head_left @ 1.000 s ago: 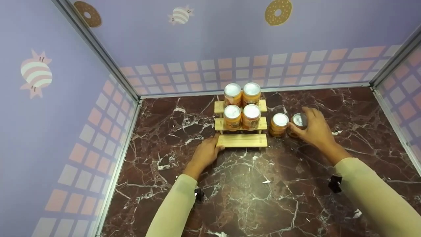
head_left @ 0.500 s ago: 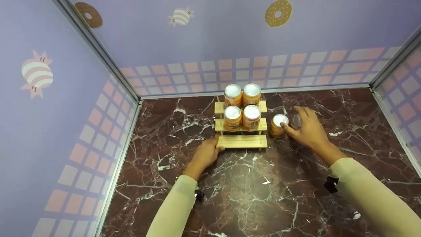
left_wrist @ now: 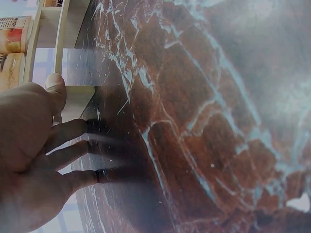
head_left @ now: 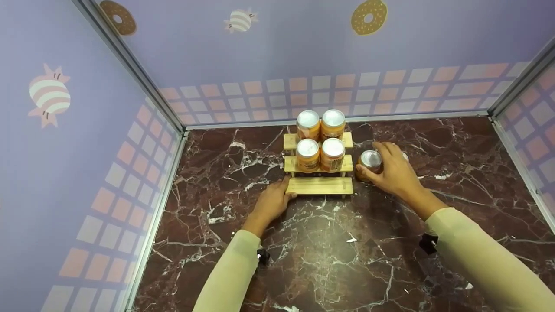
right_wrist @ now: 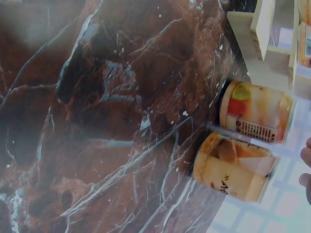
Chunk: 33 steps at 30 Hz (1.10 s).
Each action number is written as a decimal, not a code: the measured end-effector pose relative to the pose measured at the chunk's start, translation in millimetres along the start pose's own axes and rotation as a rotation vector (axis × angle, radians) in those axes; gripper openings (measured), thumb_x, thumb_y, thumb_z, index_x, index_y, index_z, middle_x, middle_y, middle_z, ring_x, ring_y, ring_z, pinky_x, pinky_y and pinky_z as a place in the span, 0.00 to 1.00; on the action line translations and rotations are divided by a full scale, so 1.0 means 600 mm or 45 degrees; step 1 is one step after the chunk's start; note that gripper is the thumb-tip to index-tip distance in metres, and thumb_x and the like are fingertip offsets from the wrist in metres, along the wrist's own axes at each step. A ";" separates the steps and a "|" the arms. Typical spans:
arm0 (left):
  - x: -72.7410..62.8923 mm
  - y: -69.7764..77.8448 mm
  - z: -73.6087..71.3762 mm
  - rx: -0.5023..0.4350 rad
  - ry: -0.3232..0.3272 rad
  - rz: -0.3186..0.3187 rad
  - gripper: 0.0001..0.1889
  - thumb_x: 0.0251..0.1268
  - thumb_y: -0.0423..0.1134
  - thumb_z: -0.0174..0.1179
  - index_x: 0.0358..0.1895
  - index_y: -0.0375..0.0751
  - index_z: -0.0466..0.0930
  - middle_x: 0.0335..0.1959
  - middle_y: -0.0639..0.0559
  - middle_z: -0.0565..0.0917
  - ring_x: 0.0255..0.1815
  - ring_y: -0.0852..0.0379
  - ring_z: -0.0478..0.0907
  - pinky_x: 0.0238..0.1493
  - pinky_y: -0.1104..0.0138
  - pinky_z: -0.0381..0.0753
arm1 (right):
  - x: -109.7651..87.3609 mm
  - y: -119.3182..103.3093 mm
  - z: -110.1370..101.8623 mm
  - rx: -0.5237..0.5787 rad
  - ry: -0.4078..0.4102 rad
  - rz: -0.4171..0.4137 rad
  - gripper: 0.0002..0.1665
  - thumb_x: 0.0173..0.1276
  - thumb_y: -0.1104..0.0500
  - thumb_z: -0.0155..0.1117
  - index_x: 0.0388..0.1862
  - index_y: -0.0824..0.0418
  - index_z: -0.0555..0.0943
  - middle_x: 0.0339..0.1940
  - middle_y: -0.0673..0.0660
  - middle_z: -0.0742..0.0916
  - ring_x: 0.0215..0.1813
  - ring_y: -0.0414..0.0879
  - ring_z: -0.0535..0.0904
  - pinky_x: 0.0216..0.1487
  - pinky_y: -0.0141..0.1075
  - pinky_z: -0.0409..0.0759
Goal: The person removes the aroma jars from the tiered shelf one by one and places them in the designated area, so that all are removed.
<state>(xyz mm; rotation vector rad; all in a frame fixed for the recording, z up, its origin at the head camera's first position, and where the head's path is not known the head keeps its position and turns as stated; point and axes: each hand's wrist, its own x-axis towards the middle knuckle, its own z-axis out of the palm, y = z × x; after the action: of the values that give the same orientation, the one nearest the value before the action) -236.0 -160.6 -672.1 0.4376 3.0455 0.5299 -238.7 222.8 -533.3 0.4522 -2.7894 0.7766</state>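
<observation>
A three-step wooden rack [head_left: 320, 185] stands on the marble-patterned table, its lowest step bare. My left hand [head_left: 272, 200] grips the left end of that step; in the left wrist view its thumb [left_wrist: 56, 92] lies on the slat's edge while other fingers spread near the tabletop. My right hand [head_left: 395, 174] is over two orange-labelled cans right of the rack, thumb and fingers spread about the lid of the nearer can [head_left: 371, 159]. The farther can [head_left: 405, 157] is mostly hidden behind that hand. In the right wrist view both stand upright, with fingertips [right_wrist: 306, 155] above lid height.
On the middle step stand two matching cans, a left can [head_left: 308, 155] and a right can [head_left: 332, 155]. Two more fill the top step, one being the back left can [head_left: 308, 125]. A patterned back wall [head_left: 260, 56] rises just behind the rack.
My right hand has moved left, from around the right-hand can to over the can nearer the rack. The left hand and the rack have stayed in place.
</observation>
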 end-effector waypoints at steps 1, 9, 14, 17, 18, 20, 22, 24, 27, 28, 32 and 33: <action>0.000 0.000 0.000 0.000 -0.004 -0.003 0.40 0.84 0.63 0.57 0.88 0.47 0.64 0.75 0.34 0.82 0.76 0.36 0.81 0.78 0.43 0.81 | 0.000 -0.003 0.001 0.001 -0.006 0.002 0.50 0.73 0.40 0.77 0.80 0.70 0.72 0.72 0.76 0.79 0.72 0.74 0.77 0.69 0.73 0.81; 0.001 0.002 -0.003 -0.033 -0.024 -0.007 0.40 0.85 0.64 0.56 0.88 0.45 0.64 0.77 0.33 0.80 0.78 0.34 0.79 0.79 0.41 0.79 | 0.004 -0.021 0.010 0.019 -0.018 -0.024 0.49 0.71 0.42 0.79 0.79 0.67 0.72 0.71 0.75 0.79 0.73 0.72 0.77 0.66 0.71 0.84; 0.001 0.001 -0.003 -0.035 -0.030 -0.012 0.41 0.84 0.64 0.56 0.88 0.46 0.63 0.77 0.33 0.80 0.78 0.34 0.78 0.79 0.41 0.78 | 0.010 -0.030 0.016 0.013 -0.028 -0.041 0.48 0.71 0.42 0.79 0.78 0.68 0.73 0.72 0.74 0.80 0.76 0.73 0.74 0.73 0.71 0.79; 0.001 -0.001 0.000 -0.028 -0.014 0.000 0.41 0.84 0.65 0.56 0.88 0.46 0.64 0.76 0.34 0.81 0.78 0.36 0.79 0.79 0.43 0.79 | 0.013 -0.036 0.018 0.016 -0.060 -0.036 0.48 0.71 0.42 0.79 0.79 0.68 0.73 0.72 0.73 0.80 0.77 0.74 0.73 0.76 0.71 0.77; 0.001 -0.002 0.001 -0.027 -0.010 0.005 0.41 0.84 0.65 0.56 0.88 0.46 0.64 0.76 0.34 0.82 0.78 0.36 0.79 0.79 0.43 0.79 | 0.014 -0.038 0.019 0.017 -0.071 -0.036 0.48 0.71 0.42 0.79 0.79 0.68 0.73 0.73 0.73 0.80 0.78 0.74 0.73 0.78 0.71 0.75; 0.001 -0.003 0.002 -0.026 -0.003 0.011 0.41 0.84 0.65 0.56 0.88 0.46 0.64 0.75 0.35 0.82 0.78 0.37 0.79 0.79 0.44 0.80 | 0.015 -0.043 0.020 0.022 -0.098 -0.033 0.49 0.72 0.42 0.79 0.80 0.68 0.72 0.74 0.73 0.79 0.78 0.73 0.72 0.79 0.70 0.75; 0.001 -0.003 0.003 -0.033 0.002 0.015 0.40 0.84 0.64 0.57 0.88 0.45 0.64 0.75 0.35 0.82 0.77 0.36 0.80 0.78 0.44 0.80 | 0.015 -0.048 0.021 0.018 -0.119 -0.029 0.51 0.72 0.40 0.78 0.81 0.69 0.71 0.75 0.73 0.78 0.80 0.73 0.71 0.80 0.70 0.74; 0.001 -0.003 0.003 -0.035 0.002 0.016 0.41 0.84 0.63 0.57 0.88 0.45 0.64 0.75 0.35 0.82 0.77 0.36 0.80 0.78 0.43 0.80 | 0.016 -0.052 0.022 0.013 -0.135 -0.028 0.52 0.73 0.39 0.77 0.81 0.69 0.71 0.76 0.74 0.78 0.82 0.75 0.69 0.83 0.70 0.70; 0.001 -0.003 0.004 -0.039 0.012 0.023 0.40 0.84 0.63 0.57 0.88 0.45 0.65 0.75 0.34 0.82 0.77 0.35 0.80 0.78 0.43 0.81 | 0.019 -0.060 0.026 0.001 -0.141 -0.032 0.52 0.73 0.38 0.77 0.80 0.70 0.71 0.75 0.74 0.78 0.81 0.76 0.71 0.83 0.70 0.70; 0.001 -0.003 0.004 -0.038 0.012 0.025 0.40 0.84 0.63 0.57 0.87 0.45 0.65 0.75 0.34 0.82 0.77 0.36 0.80 0.78 0.43 0.80 | 0.020 -0.063 0.027 -0.001 -0.141 -0.034 0.51 0.73 0.38 0.77 0.80 0.70 0.71 0.74 0.74 0.79 0.80 0.75 0.72 0.82 0.70 0.71; 0.001 -0.003 0.002 -0.031 0.010 0.027 0.40 0.84 0.63 0.57 0.87 0.45 0.65 0.75 0.34 0.82 0.77 0.35 0.80 0.77 0.42 0.81 | 0.024 -0.073 0.032 0.006 -0.133 -0.037 0.50 0.73 0.36 0.76 0.78 0.67 0.73 0.72 0.73 0.80 0.74 0.72 0.77 0.74 0.69 0.80; 0.001 -0.002 0.001 -0.029 0.006 0.024 0.40 0.84 0.64 0.57 0.87 0.46 0.65 0.75 0.34 0.82 0.77 0.35 0.80 0.77 0.42 0.81 | 0.024 -0.075 0.033 0.011 -0.134 -0.034 0.50 0.73 0.35 0.76 0.78 0.66 0.73 0.72 0.72 0.81 0.74 0.71 0.78 0.72 0.70 0.81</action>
<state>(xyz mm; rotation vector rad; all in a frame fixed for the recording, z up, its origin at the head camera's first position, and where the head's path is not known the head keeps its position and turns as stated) -236.9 -161.4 -673.3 0.4652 3.0391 0.5664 -239.0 172.1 -524.9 0.5457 -2.8710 0.7809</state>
